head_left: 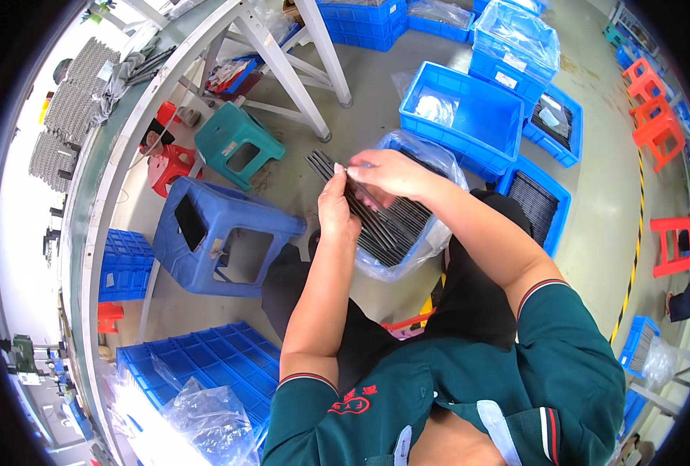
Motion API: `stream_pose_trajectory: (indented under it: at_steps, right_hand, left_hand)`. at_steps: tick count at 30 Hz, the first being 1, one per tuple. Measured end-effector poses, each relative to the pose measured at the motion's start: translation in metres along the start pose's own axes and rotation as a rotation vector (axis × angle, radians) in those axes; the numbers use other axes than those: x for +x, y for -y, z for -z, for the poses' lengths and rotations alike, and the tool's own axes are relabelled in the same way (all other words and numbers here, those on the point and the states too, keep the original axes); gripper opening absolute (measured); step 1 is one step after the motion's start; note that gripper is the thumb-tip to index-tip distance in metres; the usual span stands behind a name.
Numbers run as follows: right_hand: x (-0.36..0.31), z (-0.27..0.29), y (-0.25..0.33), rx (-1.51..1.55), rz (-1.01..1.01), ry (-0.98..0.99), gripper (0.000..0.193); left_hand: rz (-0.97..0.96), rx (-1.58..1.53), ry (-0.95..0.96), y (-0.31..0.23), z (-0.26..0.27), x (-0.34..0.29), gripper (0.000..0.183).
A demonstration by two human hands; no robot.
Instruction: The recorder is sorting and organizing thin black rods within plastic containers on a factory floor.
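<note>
My left hand (336, 208) is closed around a bundle of thin dark rods (322, 163), whose upper ends stick out past the fingers. Close beside it, my right hand (392, 174) is closed with its fingertips at the same bundle, pinching a rod that slants down toward the palm. Both hands are over a blue bin lined with a clear plastic bag (440, 233). Many more dark rods (409, 221) lie in rows inside that bin. My left hand and the bundle partly hide them.
A blue stool (232, 194) with a black phone-like slab (190, 223) stands at left, a green stool (236, 140) behind it. An open blue bin (469, 113) sits beyond the hands, another bin of rods (533, 203) at right. A white-framed workbench (127, 144) runs along the left.
</note>
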State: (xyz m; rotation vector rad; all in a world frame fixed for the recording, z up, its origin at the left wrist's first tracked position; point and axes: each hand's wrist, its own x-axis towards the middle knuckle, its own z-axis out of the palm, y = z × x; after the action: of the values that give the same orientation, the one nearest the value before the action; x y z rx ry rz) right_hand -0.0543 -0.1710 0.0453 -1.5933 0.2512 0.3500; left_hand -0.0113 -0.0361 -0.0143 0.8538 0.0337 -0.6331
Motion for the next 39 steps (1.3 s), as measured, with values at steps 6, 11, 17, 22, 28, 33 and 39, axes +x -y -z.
stream_pose_trajectory:
  at_steps: [6,11,17,22,28,33,39]
  right_hand:
    - [0.024,0.015,-0.019,0.273,0.052,0.038,0.031]
    - [0.037,0.014,-0.026,0.478,0.111,-0.202,0.025]
    - [0.049,0.139,-0.028,0.824,0.26,-0.741,0.03]
    - [0.035,0.094,-0.02,0.647,0.135,-0.48,0.032]
    - [0.038,0.03,-0.035,-0.396,0.326,-0.444,0.042]
    - [0.047,0.028,-0.028,0.01,-0.041,0.124,0.042]
    - [0.048,0.015,-0.009,0.548,-0.188,0.017,0.027]
  left_hand:
    - [0.127,0.103,-0.013,0.002,-0.016,-0.011,0.033]
    - [0.22,0.096,0.119,0.0,-0.011,-0.016,0.034]
    - [0.408,0.058,0.313,0.008,-0.018,-0.037,0.028]
    - [0.34,-0.019,0.304,0.0,0.0,-0.023,0.03]
    - [0.298,0.006,0.226,0.002,-0.007,-0.014,0.034]
    - [0.272,0.016,0.363,-0.004,-0.012,-0.01,0.036]
    - [0.186,0.047,0.385,-0.018,-0.013,-0.013,0.035]
